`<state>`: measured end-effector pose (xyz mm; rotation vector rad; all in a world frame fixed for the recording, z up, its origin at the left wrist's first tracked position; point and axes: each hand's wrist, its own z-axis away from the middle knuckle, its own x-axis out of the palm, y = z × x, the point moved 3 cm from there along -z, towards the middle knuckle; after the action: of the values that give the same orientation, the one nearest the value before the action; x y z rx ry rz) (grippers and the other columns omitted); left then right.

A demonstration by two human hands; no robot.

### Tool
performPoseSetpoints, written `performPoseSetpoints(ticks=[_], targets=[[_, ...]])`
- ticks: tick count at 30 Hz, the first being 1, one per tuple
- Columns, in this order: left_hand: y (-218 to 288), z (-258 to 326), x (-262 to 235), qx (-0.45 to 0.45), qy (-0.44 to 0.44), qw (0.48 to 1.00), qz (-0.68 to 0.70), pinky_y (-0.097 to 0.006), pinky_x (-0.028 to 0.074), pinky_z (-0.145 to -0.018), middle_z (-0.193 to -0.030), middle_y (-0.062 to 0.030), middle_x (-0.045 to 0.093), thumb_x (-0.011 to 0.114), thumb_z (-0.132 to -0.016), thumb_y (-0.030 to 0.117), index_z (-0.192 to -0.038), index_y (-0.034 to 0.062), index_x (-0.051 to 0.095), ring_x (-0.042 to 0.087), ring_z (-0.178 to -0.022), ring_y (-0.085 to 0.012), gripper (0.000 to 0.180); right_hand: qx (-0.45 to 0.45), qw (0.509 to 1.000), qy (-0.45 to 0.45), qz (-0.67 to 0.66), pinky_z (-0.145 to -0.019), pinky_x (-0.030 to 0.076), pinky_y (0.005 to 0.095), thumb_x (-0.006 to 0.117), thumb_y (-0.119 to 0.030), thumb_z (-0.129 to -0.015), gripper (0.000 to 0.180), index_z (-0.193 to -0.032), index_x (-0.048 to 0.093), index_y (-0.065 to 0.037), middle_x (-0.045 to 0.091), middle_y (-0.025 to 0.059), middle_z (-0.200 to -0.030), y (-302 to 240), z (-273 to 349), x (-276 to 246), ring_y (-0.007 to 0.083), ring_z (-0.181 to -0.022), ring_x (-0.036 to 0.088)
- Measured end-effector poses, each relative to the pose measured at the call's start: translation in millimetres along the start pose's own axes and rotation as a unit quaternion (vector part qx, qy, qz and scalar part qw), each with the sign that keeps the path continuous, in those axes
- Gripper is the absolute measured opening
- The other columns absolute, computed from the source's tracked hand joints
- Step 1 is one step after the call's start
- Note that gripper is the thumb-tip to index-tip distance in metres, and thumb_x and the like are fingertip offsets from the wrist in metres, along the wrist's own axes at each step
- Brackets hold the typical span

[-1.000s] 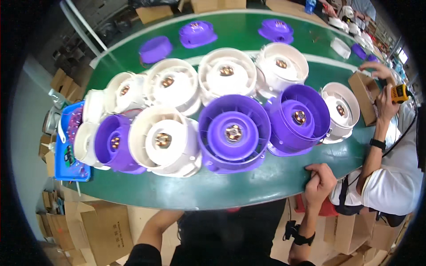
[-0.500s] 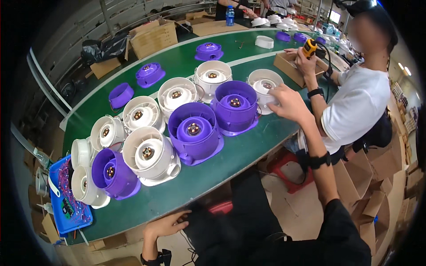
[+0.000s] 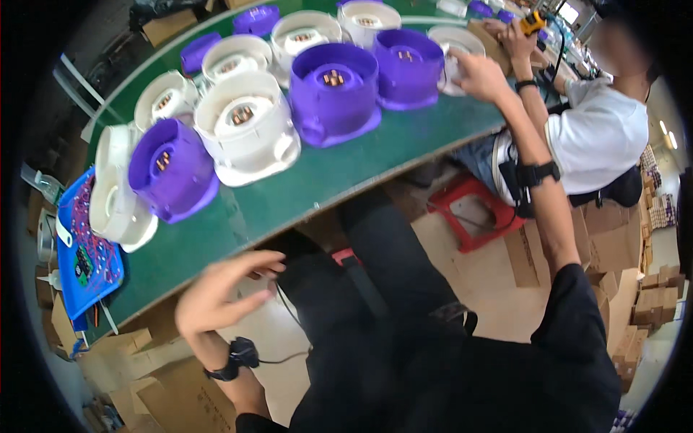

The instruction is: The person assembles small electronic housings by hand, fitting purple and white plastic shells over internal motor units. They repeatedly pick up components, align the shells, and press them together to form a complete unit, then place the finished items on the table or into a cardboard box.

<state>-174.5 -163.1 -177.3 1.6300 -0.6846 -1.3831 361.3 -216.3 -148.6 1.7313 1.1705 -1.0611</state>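
The right hand (image 3: 480, 72) was stretched way out to the far end of the green tabletop (image 3: 346, 173), fingers loosely curled and resting on the rim of a white fan housing (image 3: 453, 45) sitting just past the purple fan housing (image 3: 408, 66), though I couldn't tell if it actually had a grip. That white housing sat flat with its round opening and copper-coloured hub pointing straight up, so its axis stood vertical. The left hand (image 3: 220, 292) hung below the near edge of the tabletop, fingers spread apart and holding nothing, while a person in a white shirt (image 3: 595, 137) worked nearby.
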Motion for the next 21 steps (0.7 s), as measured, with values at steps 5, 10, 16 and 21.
performPoseSetpoints(ticks=[5,10,16,21], targets=[[-6,15,-20,0.019,0.325,0.945,-0.038,-0.022,0.041,-0.06,-0.079,-0.0066,0.065,0.061,-0.094,0.013,-0.108,-0.0015,0.066,0.054,-0.066,-0.0083,0.021,0.002,0.995,0.059,0.075,-0.073,0.054,0.0498,0.067,-0.031,-0.074,0.034,-0.099,0.068,-0.008,0.068,0.0197,-0.086,-12,-3,2,0.0386,-0.084,0.067],[-39,-6,-33,-0.066,0.335,0.938,-0.068,-0.019,0.028,-0.053,-0.07,0.0028,0.054,0.056,-0.099,0.013,-0.111,0.0037,0.067,0.041,-0.061,-0.002,0.018,0.02,0.99,0.141,-0.003,-0.076,0.054,0.0493,0.066,-0.022,-0.073,0.032,-0.101,0.068,-0.007,0.069,0.0199,-0.091,-18,-5,15,0.039,-0.088,0.067],[-49,-18,-30,-0.069,0.302,0.948,-0.075,-0.019,0.032,-0.061,-0.073,0.0052,0.05,0.056,-0.099,0.012,-0.109,0.0036,0.067,0.045,-0.068,-0.0042,0.017,0.052,0.984,0.166,-0.033,-0.077,0.053,0.0479,0.066,-0.027,-0.079,0.026,-0.092,0.067,-0.004,0.068,0.021,-0.091,-26,11,8,0.0399,-0.089,0.066],[-45,-20,-26,-0.092,0.338,0.935,-0.056,-0.02,0.029,-0.055,-0.07,0.0051,0.052,0.06,-0.096,0.009,-0.104,0.0028,0.067,0.044,-0.063,-0.0026,0.013,0.064,0.988,0.14,0.027,-0.079,0.054,0.0483,0.068,-0.03,-0.078,0.044,-0.118,0.064,-0.013,0.067,0.0203,-0.1,-6,2,34,0.0381,-0.095,0.066]])
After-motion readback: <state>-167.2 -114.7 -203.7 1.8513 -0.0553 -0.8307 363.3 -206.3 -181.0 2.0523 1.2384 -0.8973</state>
